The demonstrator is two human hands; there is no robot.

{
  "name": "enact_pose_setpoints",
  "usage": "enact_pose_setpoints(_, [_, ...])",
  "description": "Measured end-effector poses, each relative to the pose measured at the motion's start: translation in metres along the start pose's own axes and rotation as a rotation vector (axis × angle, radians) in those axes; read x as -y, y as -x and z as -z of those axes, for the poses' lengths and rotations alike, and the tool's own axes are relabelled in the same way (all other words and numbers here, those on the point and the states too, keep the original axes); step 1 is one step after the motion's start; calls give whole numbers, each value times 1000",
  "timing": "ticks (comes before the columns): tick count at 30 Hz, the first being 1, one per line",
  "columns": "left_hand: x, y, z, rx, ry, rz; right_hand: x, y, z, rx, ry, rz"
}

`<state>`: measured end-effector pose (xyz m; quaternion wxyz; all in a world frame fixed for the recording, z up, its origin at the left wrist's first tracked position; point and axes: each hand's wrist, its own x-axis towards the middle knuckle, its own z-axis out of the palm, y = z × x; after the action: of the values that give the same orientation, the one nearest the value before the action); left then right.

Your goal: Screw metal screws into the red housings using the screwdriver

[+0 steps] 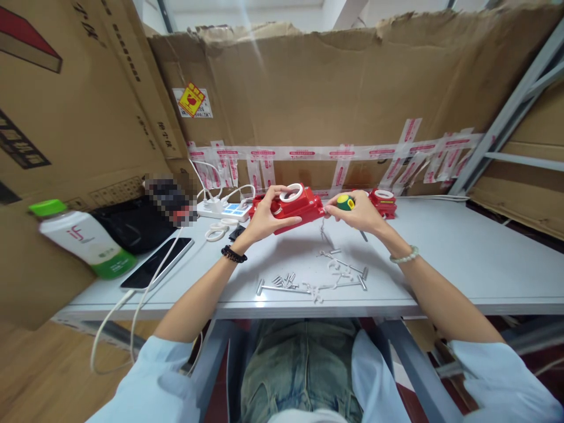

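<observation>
A red plastic housing [308,204] with a white ring [301,190] on top is held above the table by my left hand [263,220], thumb along its near side. My right hand [361,212] is closed around a screwdriver with a yellow-and-green handle [345,202]. Its thumb and fingertip pinch at the housing's right end; whatever small part is between them is too small to name. Behind my right hand rests another red part with a white ring [388,207]. Below, T-shaped metal rods [286,289], small metal pins [288,279] and small white pieces [315,292] lie on the table.
On the left are a white bottle with a green cap [83,238], a phone [158,264] with a white cable, and a black bag [127,226]. A power strip [229,210] with plugs and white rings [215,232] sit further back. Cardboard [308,88] walls the table [476,252].
</observation>
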<state>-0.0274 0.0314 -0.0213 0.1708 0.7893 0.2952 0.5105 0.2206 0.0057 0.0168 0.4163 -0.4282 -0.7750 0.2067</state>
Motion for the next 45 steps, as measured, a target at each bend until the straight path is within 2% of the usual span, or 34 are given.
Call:
enact_pose_setpoints(4, [-1, 0, 0, 7, 4, 5, -1, 0, 2, 45, 24, 32])
enact_pose_setpoints(8, [-2, 1, 1, 27, -1, -25, -2, 0, 3, 101, 16, 0])
enact_pose_setpoints(16, [-3, 2, -2, -20, -106, -138, 1, 1, 4, 219, -170, -284])
enact_pose_setpoints(23, [2, 4, -8, -60, -216, -255, -9, -3, 1, 216, -380, -450])
enact_pose_setpoints(28, [3, 5, -9, -65, -357, -421, -16, -3, -2, 198, -437, -478])
enact_pose_setpoints(31, [4, 5, -8, -60, -380, -465, -14, -3, -2, 157, -420, -470])
enact_pose_setpoints(34, [6, 4, -8, -85, -333, -426, -9, -3, 5, 102, -266, -413])
enact_pose_setpoints(37, [10, 2, -8, -83, -282, -367, -8, -2, 13, 98, 39, -341])
enact_pose_setpoints(42, [16, 2, -6, -35, -275, -246, -17, 2, 6, 455, 401, -396])
enact_pose_setpoints(44, [17, 3, -5, -28, -277, -226, -25, 2, -3, 495, 518, -355])
enact_pose_setpoints(45, [17, 3, -5, -26, -276, -219, -29, 2, -7, 469, 577, -326])
